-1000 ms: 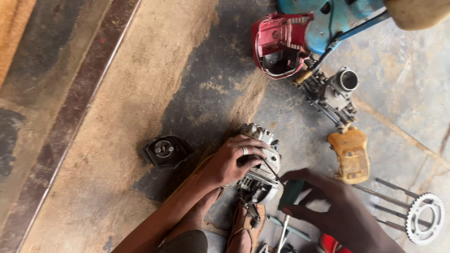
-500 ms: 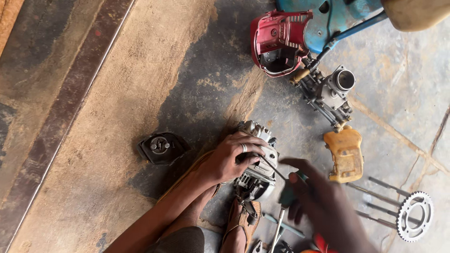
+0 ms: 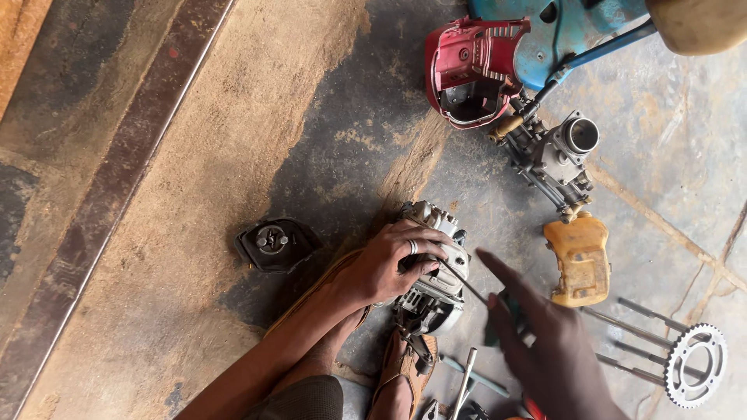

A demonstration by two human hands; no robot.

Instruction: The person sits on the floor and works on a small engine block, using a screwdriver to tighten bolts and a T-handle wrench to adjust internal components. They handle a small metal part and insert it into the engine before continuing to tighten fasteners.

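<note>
Small engine block point(image 3: 432, 268) at six o'clock on the stained floor point(image 3: 233, 155), partly stripped; left hand point(image 3: 389, 264) clamps it, right hand point(image 3: 545, 342) grips a screwdriver point(image 3: 467, 281) at it. Removed parts lie around, reassembly undone.

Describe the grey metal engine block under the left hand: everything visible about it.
The engine block is a small, grimy unit of cast grey metal with cooling fins at its upper end and a rounded housing below. It lies on the stained concrete floor, beside a sandalled foot. The left hand presses on it from above; the blurred right hand brings a thin screwdriver shaft to its side.
</note>
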